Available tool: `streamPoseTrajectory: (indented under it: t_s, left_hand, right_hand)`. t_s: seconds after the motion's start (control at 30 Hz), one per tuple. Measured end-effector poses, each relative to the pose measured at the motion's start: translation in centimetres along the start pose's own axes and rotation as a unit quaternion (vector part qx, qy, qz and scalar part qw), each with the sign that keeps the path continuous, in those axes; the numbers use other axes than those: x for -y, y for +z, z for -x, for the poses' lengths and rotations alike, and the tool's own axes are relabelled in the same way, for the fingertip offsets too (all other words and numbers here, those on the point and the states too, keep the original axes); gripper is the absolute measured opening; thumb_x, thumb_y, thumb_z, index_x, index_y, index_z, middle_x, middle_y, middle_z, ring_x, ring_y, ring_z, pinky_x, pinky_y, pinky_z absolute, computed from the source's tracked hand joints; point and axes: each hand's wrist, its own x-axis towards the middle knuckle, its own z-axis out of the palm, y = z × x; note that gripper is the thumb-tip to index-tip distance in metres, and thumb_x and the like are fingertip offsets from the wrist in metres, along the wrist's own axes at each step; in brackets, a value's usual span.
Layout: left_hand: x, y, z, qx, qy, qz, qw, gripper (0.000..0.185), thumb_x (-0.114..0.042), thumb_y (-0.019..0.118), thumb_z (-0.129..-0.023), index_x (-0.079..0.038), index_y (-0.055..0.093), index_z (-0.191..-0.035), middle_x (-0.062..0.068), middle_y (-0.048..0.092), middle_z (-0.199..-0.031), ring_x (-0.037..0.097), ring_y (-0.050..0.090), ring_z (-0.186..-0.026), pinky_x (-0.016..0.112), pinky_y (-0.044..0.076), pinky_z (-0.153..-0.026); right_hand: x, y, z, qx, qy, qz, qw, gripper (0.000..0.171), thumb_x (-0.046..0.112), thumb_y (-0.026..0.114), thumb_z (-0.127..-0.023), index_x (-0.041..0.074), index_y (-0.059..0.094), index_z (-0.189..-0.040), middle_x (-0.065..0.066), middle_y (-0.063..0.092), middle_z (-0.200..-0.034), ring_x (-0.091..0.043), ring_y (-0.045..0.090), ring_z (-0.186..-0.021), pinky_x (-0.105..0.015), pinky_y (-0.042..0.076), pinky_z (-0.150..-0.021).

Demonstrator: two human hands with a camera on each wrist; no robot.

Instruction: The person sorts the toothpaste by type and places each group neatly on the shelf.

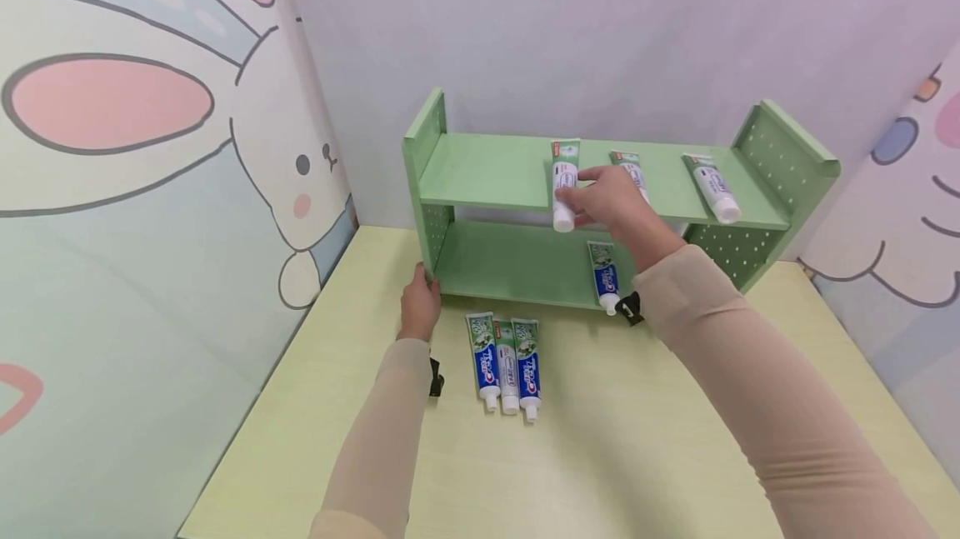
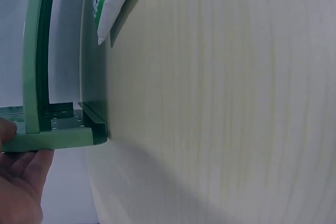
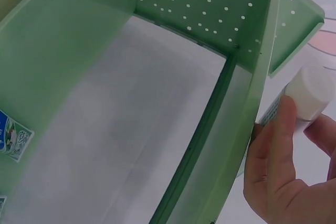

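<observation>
My right hand (image 1: 611, 202) pinches a white-and-green toothpaste tube (image 1: 566, 177) near its cap end, at the upper level of a green two-tier shelf (image 1: 487, 168). The right wrist view shows thumb and fingers about the tube's white cap (image 3: 312, 93). Farther right on the upper tier lie two similar tubes, one (image 1: 628, 164) partly behind my hand, the other (image 1: 712, 187) near the right end. My left hand (image 1: 420, 304) grips the shelf's left side panel (image 1: 423, 164) low down; in the left wrist view, thumb and fingers are on opposite sides of the green panel (image 2: 63, 139).
On the lower tier lies a blue-and-green toothpaste tube (image 1: 604, 276), cap toward the front edge. Three tubes lie side by side on the pale wooden table (image 1: 585, 472): blue (image 1: 484, 360), white (image 1: 507, 368) and blue (image 1: 528, 368). Walls with cartoon rabbits (image 1: 285, 156) enclose the table.
</observation>
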Motion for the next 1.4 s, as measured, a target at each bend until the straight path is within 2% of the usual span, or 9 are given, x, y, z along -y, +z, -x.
streamPoseTrajectory:
  t_s: [0.23,0.53,0.73,0.97,1.17,1.4]
  left_hand:
    - [0.0,-0.1,0.0,0.001,-0.005,0.000,1.0000,0.037,-0.014,0.047,-0.104,-0.008,0.042,-0.140,0.023,0.060,-0.125,0.036,0.063,-0.103,0.047,0.052,-0.077]
    - [0.0,0.0,0.3,0.001,-0.003,0.002,1.0000,0.036,-0.013,0.048,-0.104,-0.009,0.043,-0.139,0.023,0.061,-0.123,0.035,0.064,-0.099,0.047,0.052,-0.075]
    - [-0.2,-0.1,0.4,0.005,-0.006,-0.001,1.0000,0.036,-0.013,0.048,-0.104,-0.007,0.043,-0.139,0.023,0.060,-0.124,0.035,0.064,-0.101,0.047,0.052,-0.077]
    - [-0.3,-0.1,0.2,0.002,-0.007,-0.007,1.0000,0.035,-0.012,0.048,-0.103,-0.006,0.043,-0.137,0.024,0.061,-0.121,0.034,0.065,-0.094,0.046,0.052,-0.073]
    - [-0.3,-0.1,0.3,0.004,-0.006,-0.005,1.0000,0.035,-0.013,0.048,-0.104,-0.007,0.043,-0.138,0.023,0.061,-0.123,0.035,0.064,-0.100,0.046,0.053,-0.077]
    - [-0.3,-0.1,0.3,-0.002,-0.001,-0.007,1.0000,0.035,-0.013,0.049,-0.103,-0.007,0.044,-0.137,0.023,0.061,-0.123,0.035,0.065,-0.097,0.046,0.053,-0.074]
  right_hand:
    - [0.2,0.1,-0.6,-0.002,0.001,0.004,1.000,0.064,0.021,0.063,-0.097,-0.004,0.033,-0.148,-0.020,0.058,-0.120,-0.026,0.068,-0.087,-0.034,0.055,-0.078]
    - [0.2,0.2,-1.1,-0.006,0.002,0.026,1.000,0.063,0.020,0.063,-0.097,-0.005,0.034,-0.147,-0.021,0.057,-0.121,-0.025,0.068,-0.086,-0.033,0.055,-0.077]
    - [0.3,0.2,-1.3,-0.010,-0.001,0.039,0.999,0.062,0.022,0.063,-0.098,-0.004,0.035,-0.147,-0.020,0.057,-0.122,-0.027,0.068,-0.090,-0.035,0.054,-0.080]
    - [0.3,0.3,-1.6,-0.016,-0.006,0.038,0.999,0.064,0.024,0.062,-0.098,-0.003,0.033,-0.148,-0.021,0.055,-0.124,-0.031,0.067,-0.095,-0.036,0.054,-0.080]
    - [0.1,0.2,-1.8,-0.027,-0.024,0.065,0.997,0.057,0.026,0.061,-0.099,-0.005,0.042,-0.143,-0.021,0.058,-0.122,-0.027,0.068,-0.090,-0.035,0.054,-0.078]
    - [0.4,0.4,-1.8,-0.044,-0.024,0.083,0.995,0.053,0.026,0.061,-0.098,-0.005,0.048,-0.139,-0.020,0.059,-0.123,-0.022,0.068,-0.082,-0.033,0.053,-0.076]
